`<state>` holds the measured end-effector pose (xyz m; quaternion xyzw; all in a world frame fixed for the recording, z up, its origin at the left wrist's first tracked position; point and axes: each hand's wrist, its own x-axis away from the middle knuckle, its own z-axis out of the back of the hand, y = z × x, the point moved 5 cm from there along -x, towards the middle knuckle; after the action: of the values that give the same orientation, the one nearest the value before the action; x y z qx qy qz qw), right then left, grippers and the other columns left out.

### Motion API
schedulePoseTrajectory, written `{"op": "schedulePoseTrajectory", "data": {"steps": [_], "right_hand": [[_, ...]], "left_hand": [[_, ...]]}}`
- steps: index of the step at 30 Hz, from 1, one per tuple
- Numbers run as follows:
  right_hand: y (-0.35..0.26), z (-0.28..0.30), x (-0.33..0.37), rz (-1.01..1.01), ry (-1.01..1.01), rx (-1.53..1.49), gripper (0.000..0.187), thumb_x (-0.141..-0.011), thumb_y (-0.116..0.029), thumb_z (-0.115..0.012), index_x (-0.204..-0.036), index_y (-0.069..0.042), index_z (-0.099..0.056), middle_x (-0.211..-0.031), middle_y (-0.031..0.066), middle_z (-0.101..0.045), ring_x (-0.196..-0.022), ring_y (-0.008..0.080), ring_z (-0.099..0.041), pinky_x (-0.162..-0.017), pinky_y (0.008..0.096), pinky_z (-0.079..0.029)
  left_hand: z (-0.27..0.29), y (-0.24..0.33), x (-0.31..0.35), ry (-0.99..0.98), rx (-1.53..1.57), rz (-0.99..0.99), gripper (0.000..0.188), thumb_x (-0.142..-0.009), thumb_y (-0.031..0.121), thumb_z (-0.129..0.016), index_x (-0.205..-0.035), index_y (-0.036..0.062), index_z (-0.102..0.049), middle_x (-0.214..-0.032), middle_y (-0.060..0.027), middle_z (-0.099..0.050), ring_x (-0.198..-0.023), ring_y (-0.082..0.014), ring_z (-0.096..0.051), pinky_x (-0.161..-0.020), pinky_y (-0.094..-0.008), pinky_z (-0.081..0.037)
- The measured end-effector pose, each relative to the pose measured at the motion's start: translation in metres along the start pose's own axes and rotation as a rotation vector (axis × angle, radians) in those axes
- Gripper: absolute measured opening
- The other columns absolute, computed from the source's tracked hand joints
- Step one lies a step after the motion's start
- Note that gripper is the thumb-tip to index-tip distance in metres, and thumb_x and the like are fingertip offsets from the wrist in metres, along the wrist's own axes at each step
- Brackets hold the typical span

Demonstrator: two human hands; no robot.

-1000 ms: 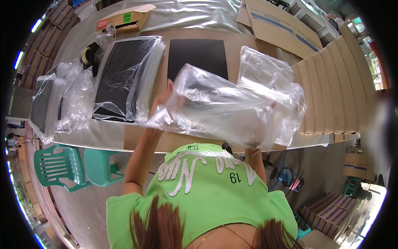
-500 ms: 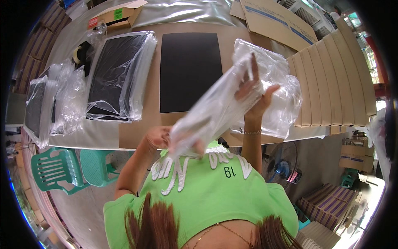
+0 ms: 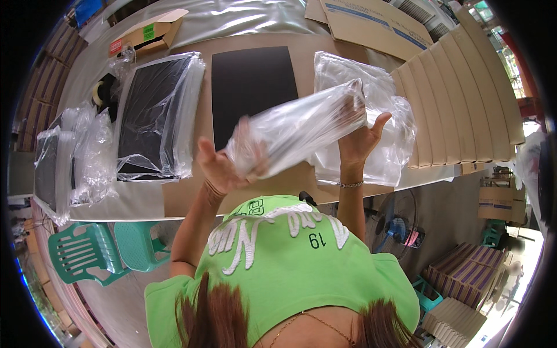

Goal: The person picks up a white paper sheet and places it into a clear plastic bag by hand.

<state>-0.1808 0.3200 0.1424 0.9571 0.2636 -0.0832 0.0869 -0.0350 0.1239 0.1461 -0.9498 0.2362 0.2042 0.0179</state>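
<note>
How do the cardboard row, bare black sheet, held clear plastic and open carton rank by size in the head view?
1. Cardboard row
2. Black sheet and clear plastic, unranked: similar, plastic nearer camera
3. Open carton

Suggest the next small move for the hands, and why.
Probably spread the clear, wrinkled plastic film wider: it's gathered narrow between the left hand and right hand, fingers showing through it, while the flat black rectangular sheet beyond lies largely uncovered.

Left grip (image 3: 231, 165) thumb-up, right grip (image 3: 357, 139) higher, closure unclear
</note>
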Motion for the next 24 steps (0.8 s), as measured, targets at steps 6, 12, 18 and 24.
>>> {"op": "schedulePoseTrajectory", "data": {"steps": [6,12,18,24], "right_hand": [[-0.007,0.019,0.012,-0.258,-0.072,-0.271,0.057,-0.085,-0.038,-0.06,-0.123,0.002,-0.046,-0.105,0.0087,-0.058,-0.103,0.0227,-0.053,-0.1,0.0421,-0.037],[0.012,0.037,0.036,-0.534,0.065,0.135,0.071,-0.085,-0.022,-0.061,-0.136,0.006,-0.02,-0.121,0.0148,-0.049,-0.1,0.0236,-0.055,-0.096,0.0354,-0.041],[-0.028,0.078,0.06,-0.353,0.393,1.168,0.071,-0.075,-0.002,-0.071,-0.132,-0.005,-0.029,-0.095,0.0069,-0.054,-0.086,0.0135,-0.058,-0.078,0.0232,-0.049],[-0.015,0.095,0.081,-0.093,0.485,2.091,0.044,-0.065,0.013,-0.054,-0.105,-0.006,-0.06,-0.074,-0.0002,-0.045,-0.062,0.0079,-0.041,-0.056,0.0225,-0.037]], "left_hand": [[0.0,0.028,-0.003,0.117,-0.144,-0.318,0.044,-0.08,0.054,-0.059,-0.097,0.0134,-0.062,-0.112,-0.0039,-0.058,-0.115,-0.0246,-0.046,-0.104,-0.0478,-0.025],[-0.008,0.085,0.037,0.216,-0.418,-0.243,0.036,-0.081,0.034,-0.066,-0.104,0.0067,-0.058,-0.106,-0.0125,-0.058,-0.112,-0.0246,-0.049,-0.093,-0.0373,-0.043],[0.054,0.071,0.115,1.082,-1.239,-0.087,0.016,-0.075,0.004,-0.067,-0.08,0.006,-0.051,-0.077,-0.0002,-0.058,-0.072,-0.0045,-0.052,-0.064,-0.0188,-0.041],[0.056,0.048,0.129,1.352,-1.951,-0.105,0.026,-0.065,-0.01,-0.046,-0.087,0.0036,-0.051,-0.074,-0.0021,-0.047,-0.066,-0.01,-0.043,-0.06,-0.0249,-0.036]]}}
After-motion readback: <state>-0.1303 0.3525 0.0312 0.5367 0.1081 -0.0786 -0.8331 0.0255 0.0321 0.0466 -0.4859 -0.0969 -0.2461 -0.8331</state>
